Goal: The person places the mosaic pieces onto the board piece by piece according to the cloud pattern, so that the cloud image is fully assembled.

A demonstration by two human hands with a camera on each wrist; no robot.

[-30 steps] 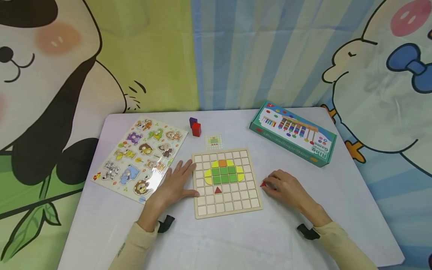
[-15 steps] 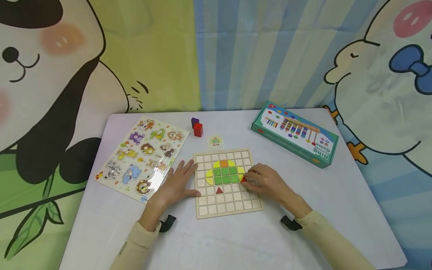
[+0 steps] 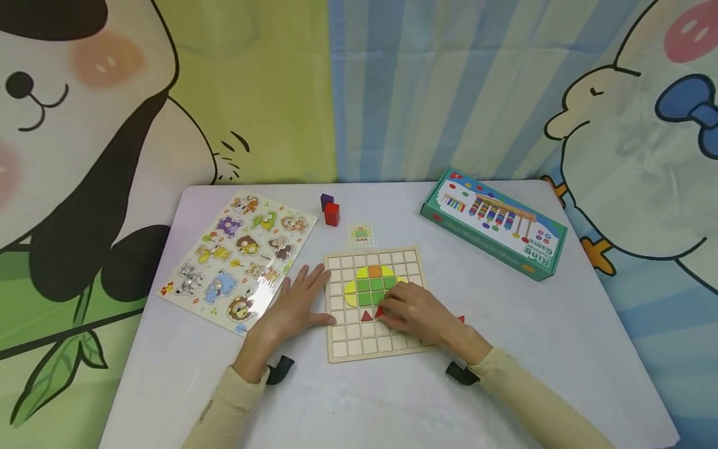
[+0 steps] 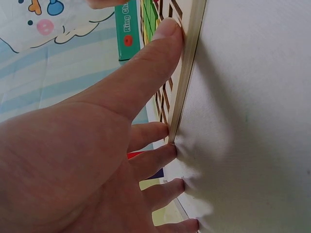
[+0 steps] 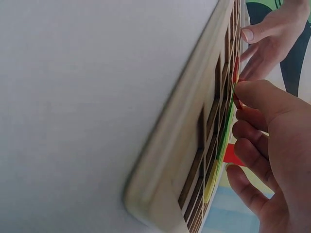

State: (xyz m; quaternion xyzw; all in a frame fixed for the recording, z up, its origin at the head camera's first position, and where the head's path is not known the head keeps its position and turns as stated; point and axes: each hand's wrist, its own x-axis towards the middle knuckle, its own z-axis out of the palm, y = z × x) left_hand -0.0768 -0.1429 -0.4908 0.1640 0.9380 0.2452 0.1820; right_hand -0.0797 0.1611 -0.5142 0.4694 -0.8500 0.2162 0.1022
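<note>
A square wooden grid board (image 3: pixel 350 349) lies on the white table. Green squares (image 3: pixel 370 293), yellow rounded pieces (image 3: pixel 350 294) and an orange square (image 3: pixel 374 270) fill part of its grid. Below the green squares sits a red triangle (image 3: pixel 366 316). My right hand (image 3: pixel 417 315) pinches a second red triangle (image 5: pixel 237 101) between thumb and index finger, low over the grid, just right of the first. With fingers spread, my left hand (image 3: pixel 294 308) rests along the board's left side, its thumb (image 4: pixel 167 36) on the frame. Behind my right wrist, another red piece (image 3: pixel 461 319) partly shows on the table.
A small pattern card (image 3: pixel 361 236) lies beyond the board. Red (image 3: pixel 332 214) and purple (image 3: pixel 326 201) blocks stand behind it to the left. An animal puzzle board (image 3: pixel 224 274) is at the left, a green game box (image 3: pixel 493 224) at the back right.
My right hand has moved left from the table beside the board to over the grid, carrying the red triangle next to the first one. My left hand has stayed at the board's edge.
</note>
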